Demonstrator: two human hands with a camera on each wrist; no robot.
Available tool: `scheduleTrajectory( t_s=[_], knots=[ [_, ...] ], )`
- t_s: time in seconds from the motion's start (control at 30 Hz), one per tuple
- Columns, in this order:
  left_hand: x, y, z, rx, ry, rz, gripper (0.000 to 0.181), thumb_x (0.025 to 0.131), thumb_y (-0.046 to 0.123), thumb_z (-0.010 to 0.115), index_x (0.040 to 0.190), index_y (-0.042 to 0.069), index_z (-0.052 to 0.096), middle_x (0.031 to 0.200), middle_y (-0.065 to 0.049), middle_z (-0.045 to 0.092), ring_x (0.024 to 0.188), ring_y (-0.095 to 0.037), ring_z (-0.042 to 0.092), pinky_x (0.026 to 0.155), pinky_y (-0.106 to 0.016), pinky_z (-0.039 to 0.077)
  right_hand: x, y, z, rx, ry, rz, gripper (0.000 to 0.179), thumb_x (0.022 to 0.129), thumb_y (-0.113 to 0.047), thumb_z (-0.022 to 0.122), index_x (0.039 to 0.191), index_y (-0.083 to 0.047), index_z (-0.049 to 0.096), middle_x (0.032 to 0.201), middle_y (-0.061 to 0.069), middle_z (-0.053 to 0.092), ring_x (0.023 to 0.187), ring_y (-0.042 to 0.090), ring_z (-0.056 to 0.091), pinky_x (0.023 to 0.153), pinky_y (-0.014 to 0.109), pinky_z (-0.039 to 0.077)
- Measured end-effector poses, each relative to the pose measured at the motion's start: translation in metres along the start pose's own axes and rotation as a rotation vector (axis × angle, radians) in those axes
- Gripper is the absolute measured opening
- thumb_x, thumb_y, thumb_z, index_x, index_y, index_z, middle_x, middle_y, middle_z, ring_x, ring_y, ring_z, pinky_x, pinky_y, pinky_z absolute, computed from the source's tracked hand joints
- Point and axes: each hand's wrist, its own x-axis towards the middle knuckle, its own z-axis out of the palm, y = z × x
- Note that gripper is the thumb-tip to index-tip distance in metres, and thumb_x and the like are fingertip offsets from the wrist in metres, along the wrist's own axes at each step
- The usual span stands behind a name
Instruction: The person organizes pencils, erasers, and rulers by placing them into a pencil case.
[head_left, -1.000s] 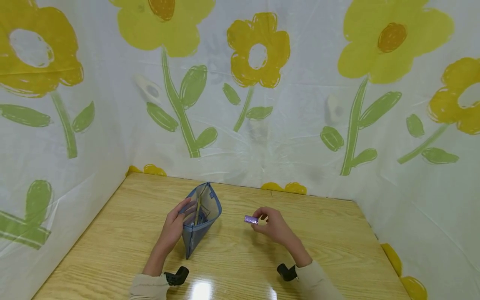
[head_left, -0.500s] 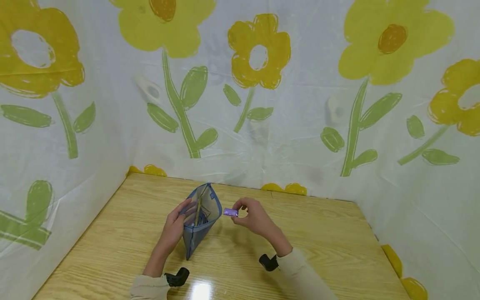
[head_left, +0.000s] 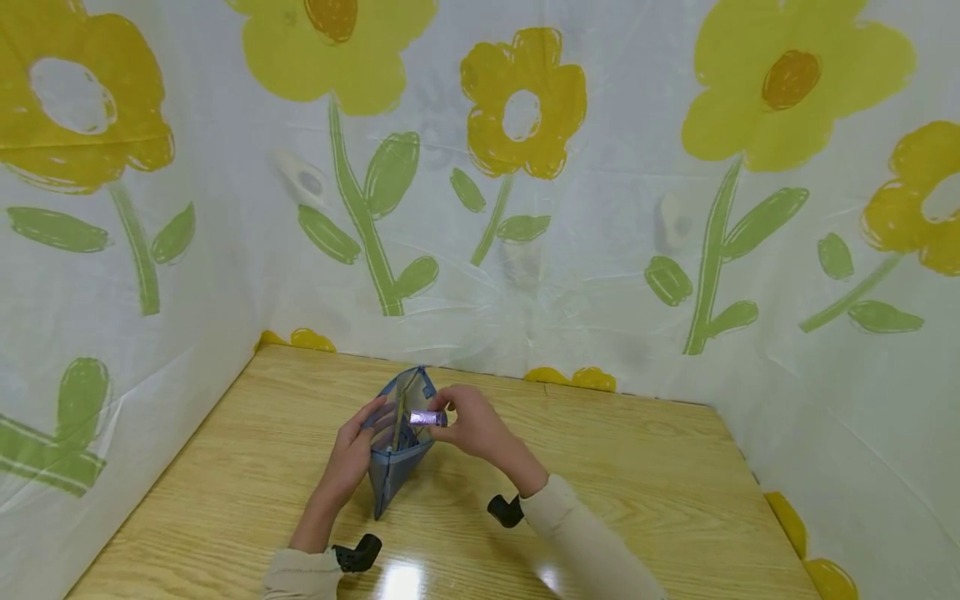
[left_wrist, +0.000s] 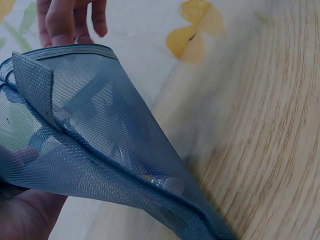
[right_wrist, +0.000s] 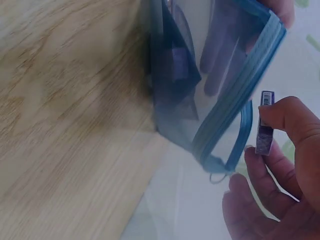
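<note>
A blue mesh zip pouch is held up over the table by my left hand, its mouth spread open. Through the mesh, fingers of that hand show along the pouch's left side. Inside are a long yellowish stick and some dark items too unclear to name. Between thumb and fingertips my right hand pinches a small purple block at the pouch mouth. The right wrist view shows a barcode on one end of the block, just beyond the zipped rim.
The pouch is above a wood-grain table. White cloth with yellow flowers hangs behind it and at both sides. Black wrist cameras sit by both beige sleeves.
My right hand has moved left with the purple block, from open space over the table to the pouch mouth. The left hand and pouch have stayed nearly still.
</note>
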Motion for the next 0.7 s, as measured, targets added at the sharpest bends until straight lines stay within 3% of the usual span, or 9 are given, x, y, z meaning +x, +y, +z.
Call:
scheduleTrajectory(
  t_s=[0.1, 0.23, 0.33, 0.47, 0.6, 0.7],
  knots=[
    [0.000, 0.001, 0.000, -0.007, -0.006, 0.006, 0.055, 0.101, -0.007, 0.018, 0.156, -0.006, 0.029, 0.155, -0.031, 0.037, 0.142, -0.048, 0.040, 0.114, -0.051, 0.039, 0.005, -0.006, 0.004, -0.001, -0.028, 0.025, 0.013, 0.086, -0.012, 0.081, 0.096, -0.011, 0.073, 0.092, -0.001, 0.069, 0.082, 0.019, 0.061, 0.073, 0.026, 0.053],
    [0.000, 0.001, -0.001, -0.001, -0.011, 0.014, 0.056, 0.101, -0.007, 0.018, 0.155, -0.008, 0.028, 0.155, -0.032, 0.037, 0.142, -0.048, 0.040, 0.114, -0.052, 0.039, 0.010, -0.013, 0.007, -0.035, -0.062, 0.040, 0.011, 0.086, -0.014, 0.081, 0.092, -0.012, 0.073, 0.089, -0.002, 0.068, 0.070, 0.012, 0.053, 0.060, 0.021, 0.044],
    [-0.001, 0.001, -0.002, -0.007, -0.012, 0.009, 0.056, 0.100, -0.008, 0.018, 0.156, -0.007, 0.027, 0.156, -0.032, 0.036, 0.143, -0.047, 0.039, 0.114, -0.052, 0.039, 0.012, -0.019, 0.009, -0.060, -0.073, 0.022, 0.010, 0.086, -0.015, 0.081, 0.092, -0.012, 0.073, 0.089, -0.002, 0.069, 0.073, 0.006, 0.053, 0.067, 0.020, 0.048],
    [0.000, 0.001, -0.003, -0.015, -0.016, 0.003, 0.056, 0.101, -0.007, 0.018, 0.156, -0.007, 0.027, 0.157, -0.031, 0.035, 0.144, -0.047, 0.038, 0.114, -0.051, 0.039, 0.015, -0.023, 0.012, -0.085, -0.089, 0.022, 0.010, 0.086, -0.014, 0.079, 0.092, -0.011, 0.073, 0.090, -0.002, 0.070, 0.081, 0.009, 0.060, 0.080, 0.023, 0.053],
    [-0.001, 0.001, -0.004, -0.008, -0.019, 0.008, 0.056, 0.101, -0.007, 0.018, 0.156, -0.006, 0.027, 0.157, -0.030, 0.035, 0.144, -0.048, 0.037, 0.114, -0.050, 0.040, 0.017, -0.025, 0.014, -0.088, -0.110, 0.046, 0.009, 0.086, -0.013, 0.078, 0.093, -0.011, 0.072, 0.091, -0.002, 0.069, 0.085, 0.020, 0.066, 0.077, 0.022, 0.052],
    [-0.003, 0.001, -0.005, -0.003, -0.017, 0.011, 0.056, 0.101, -0.007, 0.018, 0.156, -0.006, 0.027, 0.157, -0.030, 0.035, 0.144, -0.048, 0.037, 0.114, -0.048, 0.041, 0.018, -0.027, 0.014, -0.085, -0.122, 0.043, 0.008, 0.086, -0.013, 0.078, 0.092, -0.011, 0.072, 0.090, -0.001, 0.070, 0.083, 0.019, 0.065, 0.071, 0.020, 0.050]
  ],
)
